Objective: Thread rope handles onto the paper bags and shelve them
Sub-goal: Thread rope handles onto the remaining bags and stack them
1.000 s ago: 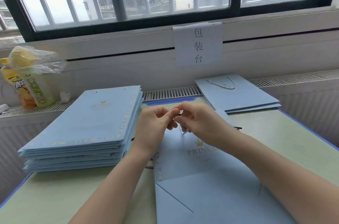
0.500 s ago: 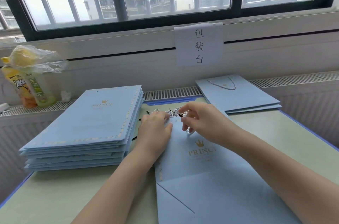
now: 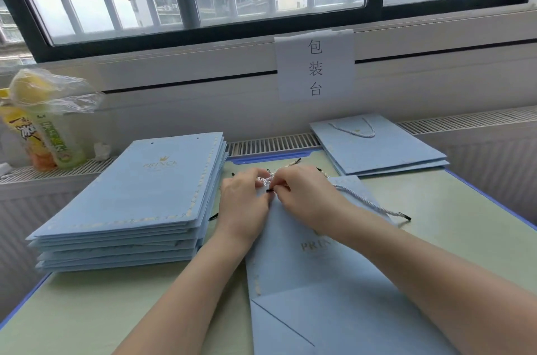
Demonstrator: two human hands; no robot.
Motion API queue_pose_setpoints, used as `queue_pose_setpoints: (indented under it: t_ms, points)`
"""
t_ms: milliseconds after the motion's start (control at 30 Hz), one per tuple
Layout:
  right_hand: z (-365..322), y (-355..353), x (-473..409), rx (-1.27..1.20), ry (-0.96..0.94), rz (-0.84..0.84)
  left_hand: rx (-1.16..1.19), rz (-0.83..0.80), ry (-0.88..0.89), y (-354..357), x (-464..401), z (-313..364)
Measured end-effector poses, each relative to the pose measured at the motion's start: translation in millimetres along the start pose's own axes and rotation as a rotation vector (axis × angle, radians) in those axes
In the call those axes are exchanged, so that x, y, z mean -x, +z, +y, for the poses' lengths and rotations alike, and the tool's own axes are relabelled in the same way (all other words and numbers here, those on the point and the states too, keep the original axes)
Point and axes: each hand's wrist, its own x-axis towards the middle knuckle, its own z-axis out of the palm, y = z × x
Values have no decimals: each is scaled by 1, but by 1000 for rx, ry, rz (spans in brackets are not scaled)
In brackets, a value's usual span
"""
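In the head view, a flat blue paper bag (image 3: 319,282) lies on the green bench (image 3: 465,209) straight in front of the person, its top edge away from them, and both hands meet at that edge. The left hand (image 3: 244,203) presses down on the bag's upper left part with its fingertips curled in at the top edge, seemingly steadying the paper by the hole; whether it also pinches the cord there I cannot tell. The right hand (image 3: 305,195) pinches the black-tipped end of a twisted rope handle (image 3: 366,203), whose free length trails right over the bag's corner and onto the bench. This reads as the threading step on the current bag, with the tip right at the punched hole. The next move probably calls for feeding that stiff tip cleanly through the hole while the paper is kept from buckling, then drawing slack through. A tall stack of unthreaded bags (image 3: 130,203) sits just left of the hands, and a small pile of finished bags (image 3: 377,148), one handle showing, lies at the far right, so much of the work looks ahead and nothing appears shelved
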Motion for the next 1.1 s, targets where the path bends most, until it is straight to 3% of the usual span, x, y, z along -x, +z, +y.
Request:
queue_pose_setpoints:
  t_ms: [167, 433, 767, 1100]
  points:
    - [5, -1, 7, -92, 34, 122, 124, -36, -46, -6, 0, 5]
    - [5, -4, 14, 131, -97, 143, 184, -33, -120, -6, -4, 3]
    - [4, -3, 14, -54, -201, 256, 469, -63, -173, -21, -2, 12]
    - [6, -2, 12, -82, -233, 318, 459, -67, -115, -21, 0, 13]
